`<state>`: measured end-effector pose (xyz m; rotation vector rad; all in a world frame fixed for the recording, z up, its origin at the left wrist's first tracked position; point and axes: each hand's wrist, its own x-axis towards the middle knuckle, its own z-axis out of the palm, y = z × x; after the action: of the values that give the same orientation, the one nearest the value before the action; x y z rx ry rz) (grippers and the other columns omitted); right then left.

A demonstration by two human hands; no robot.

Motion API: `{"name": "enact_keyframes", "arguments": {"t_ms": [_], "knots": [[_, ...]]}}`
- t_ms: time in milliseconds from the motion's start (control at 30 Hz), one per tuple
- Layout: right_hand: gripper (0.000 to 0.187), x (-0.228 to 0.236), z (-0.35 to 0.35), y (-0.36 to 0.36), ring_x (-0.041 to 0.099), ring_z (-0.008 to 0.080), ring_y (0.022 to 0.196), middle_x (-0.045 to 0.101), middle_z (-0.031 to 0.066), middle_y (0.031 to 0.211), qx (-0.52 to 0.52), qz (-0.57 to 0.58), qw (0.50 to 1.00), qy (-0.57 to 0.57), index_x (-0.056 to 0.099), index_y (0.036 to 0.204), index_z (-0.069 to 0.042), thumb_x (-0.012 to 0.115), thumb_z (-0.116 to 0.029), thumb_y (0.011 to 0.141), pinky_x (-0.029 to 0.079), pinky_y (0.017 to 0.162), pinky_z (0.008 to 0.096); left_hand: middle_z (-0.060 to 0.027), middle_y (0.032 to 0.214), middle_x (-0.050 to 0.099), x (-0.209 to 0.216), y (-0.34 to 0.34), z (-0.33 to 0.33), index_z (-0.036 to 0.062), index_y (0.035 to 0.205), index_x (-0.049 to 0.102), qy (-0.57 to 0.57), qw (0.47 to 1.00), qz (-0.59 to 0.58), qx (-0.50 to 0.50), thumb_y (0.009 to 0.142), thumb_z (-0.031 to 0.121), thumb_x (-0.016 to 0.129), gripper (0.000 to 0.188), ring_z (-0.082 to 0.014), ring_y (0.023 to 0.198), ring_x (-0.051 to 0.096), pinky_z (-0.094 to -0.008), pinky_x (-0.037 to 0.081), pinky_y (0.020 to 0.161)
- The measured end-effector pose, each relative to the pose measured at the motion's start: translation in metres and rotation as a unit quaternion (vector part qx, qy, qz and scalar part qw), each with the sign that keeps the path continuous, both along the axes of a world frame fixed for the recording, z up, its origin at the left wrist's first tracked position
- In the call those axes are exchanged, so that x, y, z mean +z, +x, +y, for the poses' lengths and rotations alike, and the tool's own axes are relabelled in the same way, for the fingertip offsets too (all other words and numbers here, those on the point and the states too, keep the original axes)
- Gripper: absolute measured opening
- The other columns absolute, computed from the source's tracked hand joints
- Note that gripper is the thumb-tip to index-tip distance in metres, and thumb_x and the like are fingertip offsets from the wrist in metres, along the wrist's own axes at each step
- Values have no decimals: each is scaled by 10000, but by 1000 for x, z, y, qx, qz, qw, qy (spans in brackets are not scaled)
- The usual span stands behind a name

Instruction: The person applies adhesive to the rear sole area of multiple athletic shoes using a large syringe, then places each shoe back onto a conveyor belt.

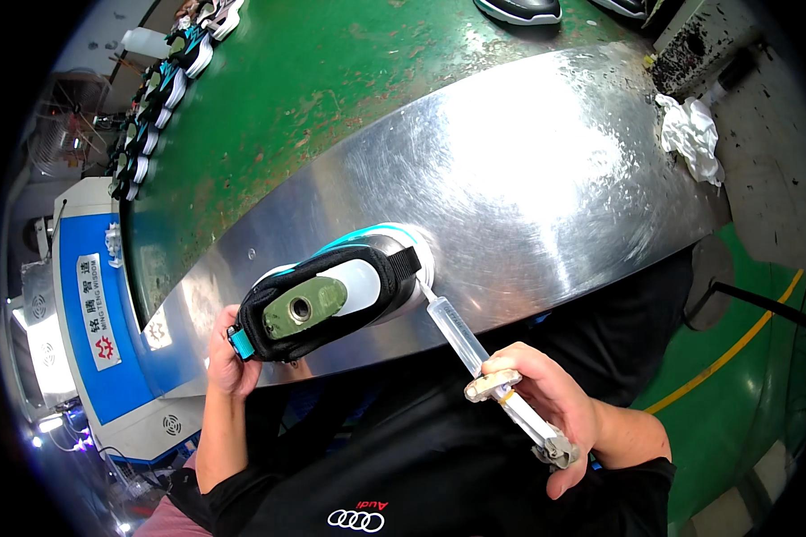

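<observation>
A black shoe [392,246] with teal trim and a pale sole stands on the metal plate in front of me. Inside its opening sits a green and white last [306,306] with a round hole. My left hand [231,356] grips the end with the teal pull tab; part of its fingers is hidden behind the shoe. In my right hand [551,394] is a clear syringe [457,333], its finger flange and plunger wrapped in dirty whitish material. The narrow tip reaches the shoe's other end near the sole, beside a black strap. Whether any liquid comes out cannot be made out.
The shiny metal plate [358,179] borders a worn green surface [331,80]. A row of similar shoes [163,94] lines the far left. Another shoe [521,9] is at the top. Crumpled white paper [690,139] lies at the right. A blue and white machine [143,304] stands left.
</observation>
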<state>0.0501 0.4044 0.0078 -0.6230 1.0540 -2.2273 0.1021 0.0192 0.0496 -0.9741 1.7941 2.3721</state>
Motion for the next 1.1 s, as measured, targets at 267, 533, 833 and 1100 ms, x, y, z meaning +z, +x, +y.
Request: {"name": "enact_keyframes", "arguments": {"t_ms": [267, 533, 833, 1100], "knots": [[1103, 10, 2, 8, 322, 111, 762, 383, 36, 1032, -3, -20, 1000, 15, 330, 1314, 52, 756, -628, 558, 302, 710, 241, -119, 1018, 600, 17, 25, 36, -30, 1088, 486, 28, 997, -61, -25, 787, 114, 654, 374, -195, 906, 620, -333, 517, 846], [1125, 17, 4, 11, 326, 109, 777, 384, 40, 1038, -5, -7, 1000, 29, 321, 1319, 52, 768, -622, 536, 300, 720, 235, -186, 1195, 551, 15, 40, 71, -94, 1271, 379, 189, 975, -36, -110, 741, 108, 723, 664, -285, 1089, 567, -418, 455, 950], [1151, 34, 12, 5, 416, 177, 959, 394, 113, 1134, 42, 11, 998, 41, 275, 1321, 85, 805, -572, 539, 346, 836, 286, -191, 1283, 481, -4, 45, 107, -68, 1335, 304, 328, 935, -7, -134, 750, 52, 690, 711, -292, 1180, 500, -425, 389, 1012], [1126, 73, 22, 12, 502, 227, 1071, 449, 172, 1184, 56, -112, 992, 32, 274, 1322, 101, 765, -608, 598, 400, 883, 320, -191, 1331, 434, -10, 32, 122, -23, 1381, 236, 459, 874, 1, -161, 749, -35, 603, 731, -310, 1218, 465, -463, 369, 1019]]}}
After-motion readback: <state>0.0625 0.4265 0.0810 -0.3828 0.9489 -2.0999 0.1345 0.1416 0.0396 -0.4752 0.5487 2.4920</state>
